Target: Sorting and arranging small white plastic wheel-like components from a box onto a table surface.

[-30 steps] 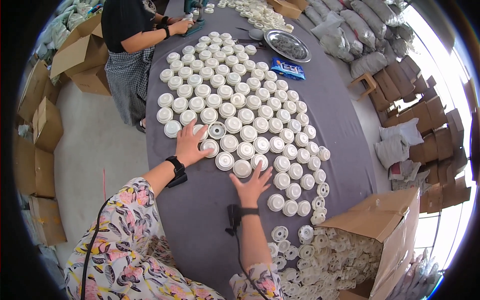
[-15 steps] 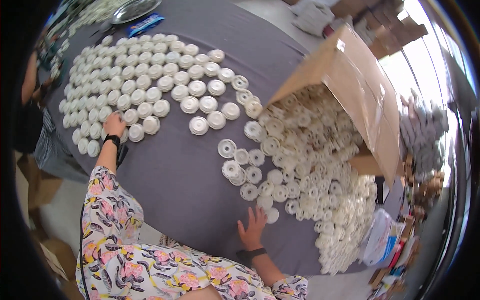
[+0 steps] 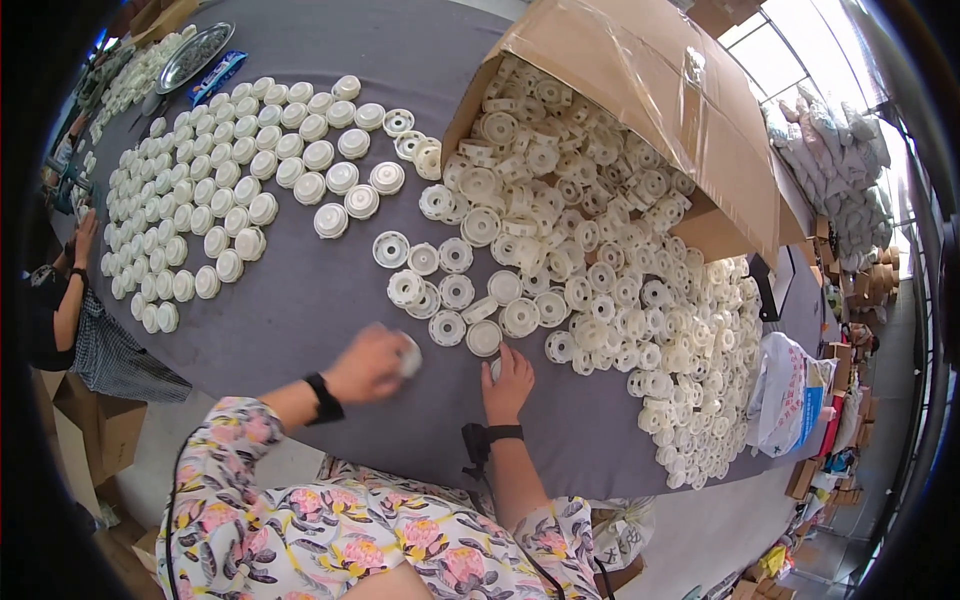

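My left hand (image 3: 370, 366), smeared by motion, is closed on a round white plastic part (image 3: 410, 356) above the grey cloth. Close by to the right, my right hand (image 3: 510, 384) rests low at the table with a small white plastic disc (image 3: 495, 369) between thumb and fingers, partly hidden by them. Just beyond its fingertips lies a white plastic cap (image 3: 484, 338) at the edge of a heap of loose white ring-shaped parts (image 3: 610, 290). Over on the left, capped white round parts (image 3: 215, 170) stand in close rows.
A large cardboard box (image 3: 640, 70) lies tipped with its mouth toward me, spilling parts. At the far left are a metal tray (image 3: 195, 58), a blue packet (image 3: 218, 77) and another person's hand (image 3: 84, 235). A plastic bag (image 3: 778, 395) sits at the table's right edge.
My left hand has left the rows at the left and come back to the middle, now with a part. My right hand has closed on a disc. The view has shifted right.
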The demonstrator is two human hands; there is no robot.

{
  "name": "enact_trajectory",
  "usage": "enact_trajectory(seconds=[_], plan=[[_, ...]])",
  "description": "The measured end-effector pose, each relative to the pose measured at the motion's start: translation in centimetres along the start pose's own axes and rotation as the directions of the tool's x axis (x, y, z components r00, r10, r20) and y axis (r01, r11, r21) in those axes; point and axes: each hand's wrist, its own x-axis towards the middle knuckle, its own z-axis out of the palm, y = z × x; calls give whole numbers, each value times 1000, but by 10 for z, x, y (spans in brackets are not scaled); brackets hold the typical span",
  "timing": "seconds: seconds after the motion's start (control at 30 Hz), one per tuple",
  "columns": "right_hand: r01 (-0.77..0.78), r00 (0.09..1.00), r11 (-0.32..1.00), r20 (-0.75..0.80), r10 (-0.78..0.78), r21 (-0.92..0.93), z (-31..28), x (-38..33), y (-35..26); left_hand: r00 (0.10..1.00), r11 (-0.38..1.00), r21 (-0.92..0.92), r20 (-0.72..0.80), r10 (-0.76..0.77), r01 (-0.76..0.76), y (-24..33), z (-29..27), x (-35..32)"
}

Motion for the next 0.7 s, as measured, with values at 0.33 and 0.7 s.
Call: enact_trajectory(seconds=[0.33,0.7], plan=[[-67,998,998,6,67,6,-52,-60,65,993,994,-8,-43,111,-112,53,119,100],[-131,991,984,54,125,122,-63,-68,94,999,992,120,15,45,-47,47,130,107]])
